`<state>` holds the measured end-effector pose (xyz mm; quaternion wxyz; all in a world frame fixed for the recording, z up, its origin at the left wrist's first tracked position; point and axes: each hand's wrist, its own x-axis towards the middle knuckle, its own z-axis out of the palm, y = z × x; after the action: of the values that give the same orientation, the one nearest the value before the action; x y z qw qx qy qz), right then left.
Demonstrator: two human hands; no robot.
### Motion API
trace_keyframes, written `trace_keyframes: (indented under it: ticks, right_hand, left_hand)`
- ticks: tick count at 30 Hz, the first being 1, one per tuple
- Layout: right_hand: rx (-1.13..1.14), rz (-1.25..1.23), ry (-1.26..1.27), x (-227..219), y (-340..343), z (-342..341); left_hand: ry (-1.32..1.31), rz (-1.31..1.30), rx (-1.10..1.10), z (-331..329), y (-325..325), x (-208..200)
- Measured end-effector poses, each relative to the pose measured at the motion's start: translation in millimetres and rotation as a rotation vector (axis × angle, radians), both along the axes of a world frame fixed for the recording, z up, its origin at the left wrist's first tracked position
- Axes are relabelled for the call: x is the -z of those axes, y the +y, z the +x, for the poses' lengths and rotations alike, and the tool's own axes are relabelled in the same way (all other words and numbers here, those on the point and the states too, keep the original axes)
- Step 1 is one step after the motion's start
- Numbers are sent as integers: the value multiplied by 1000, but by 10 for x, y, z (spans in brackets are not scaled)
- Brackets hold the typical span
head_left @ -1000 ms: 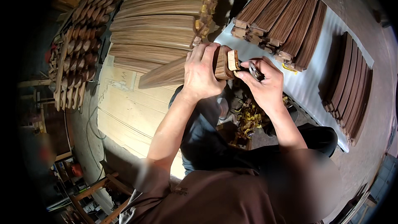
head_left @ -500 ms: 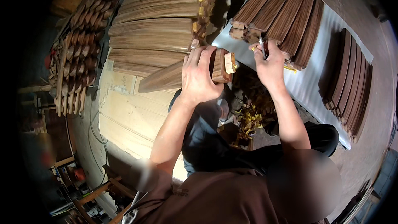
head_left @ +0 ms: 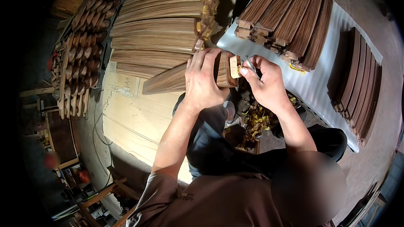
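A curved, brown-grained wooden slat (head_left: 165,80) lies tilted in front of me, and my left hand (head_left: 204,77) is closed over it near its right end. At that end a pale tenon (head_left: 235,67) sticks out of the slat. My right hand (head_left: 269,85) is closed in a pinch on a slim grey blade-like tool (head_left: 251,64), with the thumb at the side of the tenon. The tool's exact kind is too small to make out.
Stacked slats (head_left: 153,29) with yellow bits on their ends lie left on a cardboard sheet (head_left: 130,120). More slats (head_left: 290,14) and a darker row (head_left: 357,88) rest on a pale foam sheet (head_left: 324,73). Yellow scraps (head_left: 259,120) lie below my hands; shaped wooden parts (head_left: 84,50) stand far left.
My right hand has moved left and down with the tool, from beside the right-hand slats to the tenon. My left hand keeps its hold on the slat in nearly the same place.
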<state>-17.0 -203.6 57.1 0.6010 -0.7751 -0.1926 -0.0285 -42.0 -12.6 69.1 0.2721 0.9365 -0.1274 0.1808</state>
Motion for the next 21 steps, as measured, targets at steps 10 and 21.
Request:
trace_keyframes:
  ticks: [10, 21]
  right_hand:
    - [446, -395, -128, 428, -164, 486]
    - [-22, 392, 650, 105, -97, -38]
  left_hand:
    - [-1, -20, -13, -26, 15, -23]
    - [-18, -22, -9, -10, 14, -3]
